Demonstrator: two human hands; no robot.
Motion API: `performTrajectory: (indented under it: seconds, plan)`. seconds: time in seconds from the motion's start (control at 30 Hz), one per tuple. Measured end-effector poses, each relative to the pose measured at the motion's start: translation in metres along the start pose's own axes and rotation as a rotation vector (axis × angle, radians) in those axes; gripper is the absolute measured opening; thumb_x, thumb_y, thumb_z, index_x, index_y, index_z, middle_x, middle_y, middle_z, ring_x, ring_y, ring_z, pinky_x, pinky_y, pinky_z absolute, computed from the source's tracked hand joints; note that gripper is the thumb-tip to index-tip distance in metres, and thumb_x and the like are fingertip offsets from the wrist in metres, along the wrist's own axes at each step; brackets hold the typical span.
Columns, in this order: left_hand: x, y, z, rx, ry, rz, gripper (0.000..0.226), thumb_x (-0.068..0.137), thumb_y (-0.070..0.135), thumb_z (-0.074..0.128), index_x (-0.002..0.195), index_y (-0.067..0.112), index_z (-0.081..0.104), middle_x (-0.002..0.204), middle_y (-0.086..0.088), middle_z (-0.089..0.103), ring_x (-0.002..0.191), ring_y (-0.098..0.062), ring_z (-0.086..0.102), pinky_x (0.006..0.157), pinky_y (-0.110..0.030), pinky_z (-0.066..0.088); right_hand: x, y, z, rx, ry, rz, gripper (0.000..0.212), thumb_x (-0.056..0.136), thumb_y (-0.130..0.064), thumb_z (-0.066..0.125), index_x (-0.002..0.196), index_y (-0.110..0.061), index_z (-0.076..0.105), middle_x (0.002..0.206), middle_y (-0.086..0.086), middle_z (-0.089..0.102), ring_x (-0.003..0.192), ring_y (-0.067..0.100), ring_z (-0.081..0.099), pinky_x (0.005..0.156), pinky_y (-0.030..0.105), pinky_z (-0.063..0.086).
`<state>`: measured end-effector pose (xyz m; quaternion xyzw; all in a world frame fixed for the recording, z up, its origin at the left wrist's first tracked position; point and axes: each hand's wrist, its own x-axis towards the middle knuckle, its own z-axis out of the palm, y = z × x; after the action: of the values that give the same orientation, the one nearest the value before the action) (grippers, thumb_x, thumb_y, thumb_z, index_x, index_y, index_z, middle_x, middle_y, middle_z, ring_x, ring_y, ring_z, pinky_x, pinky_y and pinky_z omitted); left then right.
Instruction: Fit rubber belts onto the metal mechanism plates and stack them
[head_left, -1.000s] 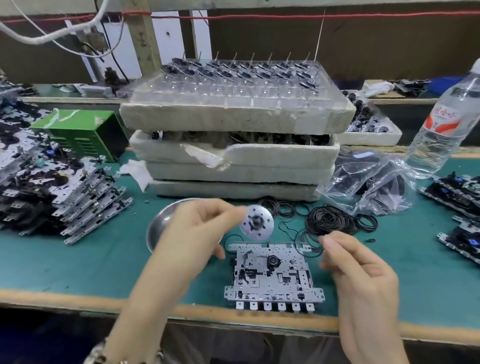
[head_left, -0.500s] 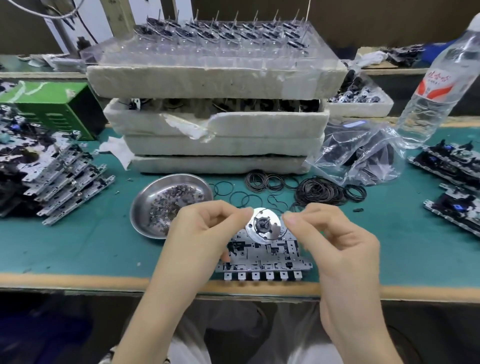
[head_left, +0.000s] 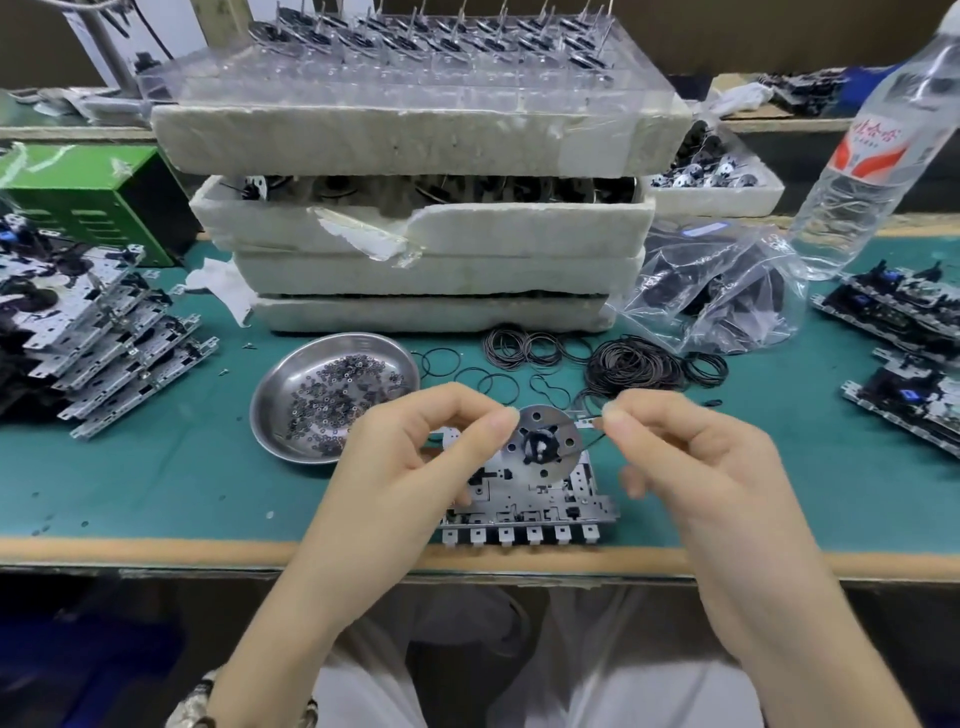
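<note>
Bare teal bench mat (head_left: 156, 493) is seen at lower left, between a slanted stack of grey metal plates (head_left: 114, 353) and a round steel dish of washers (head_left: 275, 400). Another open strip is left at centre right, bounded by dark mechanism assemblies (head_left: 904, 410). The centre back is blocked by stacked white foam trays (head_left: 426, 270). Upper right is closed off by a crumpled clear plastic bag (head_left: 727, 301) and a clear water bottle (head_left: 857, 176). Loose black rubber belts (head_left: 634, 364) are spread before the trays.

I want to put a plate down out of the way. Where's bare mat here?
Bare mat lies front-left, between the stacked plates and the steel dish, and front-right, between the right hand and the dark boards. Centre: left hand holds the disc, right pinches a belt. Crowded behind: loose belts, bag, foam trays.
</note>
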<state>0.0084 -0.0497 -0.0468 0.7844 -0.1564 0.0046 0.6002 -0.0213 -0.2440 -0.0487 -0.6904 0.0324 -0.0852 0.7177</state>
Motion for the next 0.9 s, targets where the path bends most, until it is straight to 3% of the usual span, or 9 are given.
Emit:
performTrajectory:
  seconds: [0.07, 0.13, 0.2, 0.3, 0.37, 0.5, 0.67, 0.77, 0.9]
  plan:
    - [-0.002, -0.002, 0.003, 0.035, 0.061, 0.147, 0.013, 0.094, 0.034, 0.065, 0.085, 0.03, 0.073, 0.082, 0.009, 0.067, 0.063, -0.007, 0.061, 0.059, -0.021, 0.052, 0.006, 0.0, -0.009, 0.309, -0.293, 0.204, 0.032, 0.066, -0.04, 0.083, 0.083, -0.014, 0.075, 0.081, -0.003, 0.063, 0.071, 0.008, 0.053, 0.056, 0.019, 0.044]
    - [-0.003, -0.005, 0.007, 0.131, 0.128, 0.363, 0.014, 0.096, 0.025, 0.062, 0.087, 0.021, 0.071, 0.087, 0.011, 0.067, 0.077, -0.015, 0.064, 0.058, -0.027, 0.055, 0.011, 0.0, -0.015, 0.428, -0.437, 0.259, 0.034, 0.066, -0.04, 0.081, 0.082, -0.011, 0.075, 0.091, 0.004, 0.063, 0.082, 0.015, 0.054, 0.057, 0.024, 0.043]
    - [-0.003, -0.008, 0.011, 0.276, 0.185, 0.584, 0.016, 0.096, 0.016, 0.061, 0.086, 0.01, 0.072, 0.091, 0.008, 0.069, 0.085, -0.017, 0.064, 0.066, -0.03, 0.055, 0.014, -0.002, -0.014, 0.365, -0.475, 0.251, 0.034, 0.068, -0.045, 0.078, 0.074, -0.012, 0.071, 0.101, 0.011, 0.06, 0.089, 0.019, 0.052, 0.059, 0.025, 0.041]
    - [0.001, -0.012, 0.012, 0.461, 0.26, 0.828, 0.025, 0.097, 0.011, 0.061, 0.081, -0.002, 0.074, 0.09, -0.002, 0.073, 0.084, -0.022, 0.061, 0.083, -0.025, 0.048, 0.019, -0.007, -0.014, 0.126, -0.474, 0.173, 0.055, 0.06, -0.059, 0.082, 0.058, -0.009, 0.058, 0.092, 0.012, 0.057, 0.084, 0.015, 0.052, 0.06, 0.021, 0.04]
    - [0.005, -0.015, 0.012, 0.535, 0.291, 0.913, 0.026, 0.098, 0.01, 0.062, 0.08, -0.003, 0.076, 0.091, -0.005, 0.075, 0.082, -0.024, 0.059, 0.082, -0.024, 0.048, 0.022, -0.012, -0.015, 0.003, -0.504, 0.103, 0.046, 0.066, -0.051, 0.081, 0.056, -0.016, 0.053, 0.088, 0.005, 0.065, 0.087, 0.011, 0.055, 0.067, 0.016, 0.042]
    - [0.016, -0.022, 0.007, 0.667, 0.293, 1.004, 0.017, 0.095, 0.007, 0.07, 0.082, 0.0, 0.078, 0.093, -0.003, 0.076, 0.083, -0.024, 0.057, 0.072, -0.029, 0.05, 0.036, -0.016, -0.02, -0.085, -0.509, 0.051, 0.033, 0.072, -0.027, 0.085, 0.058, -0.025, 0.054, 0.094, 0.01, 0.075, 0.083, 0.013, 0.065, 0.076, 0.016, 0.049]
    - [0.024, -0.03, 0.0, 0.781, 0.253, 1.014, 0.015, 0.094, 0.007, 0.071, 0.082, 0.005, 0.078, 0.093, 0.001, 0.076, 0.085, -0.026, 0.058, 0.065, -0.028, 0.049, 0.05, -0.009, -0.017, -0.209, -0.498, 0.052, 0.031, 0.067, -0.027, 0.084, 0.058, -0.024, 0.055, 0.093, 0.01, 0.076, 0.083, 0.014, 0.068, 0.076, 0.019, 0.052]
    - [0.021, -0.034, -0.009, 0.797, 0.251, 0.989, 0.014, 0.094, 0.007, 0.071, 0.082, 0.005, 0.078, 0.094, 0.001, 0.076, 0.086, -0.026, 0.058, 0.061, -0.034, 0.05, 0.051, -0.005, -0.009, -0.246, -0.497, 0.032, 0.034, 0.069, -0.033, 0.086, 0.061, -0.023, 0.054, 0.092, 0.006, 0.077, 0.084, 0.017, 0.068, 0.083, 0.028, 0.056]
    - [0.014, -0.04, -0.023, 0.828, 0.27, 0.964, 0.014, 0.095, 0.007, 0.071, 0.083, 0.003, 0.079, 0.095, 0.0, 0.076, 0.083, -0.029, 0.06, 0.06, -0.038, 0.051, 0.051, -0.005, 0.007, -0.269, -0.513, -0.004, 0.037, 0.073, -0.03, 0.084, 0.065, -0.013, 0.052, 0.091, 0.004, 0.077, 0.095, 0.039, 0.065, 0.091, 0.049, 0.05]
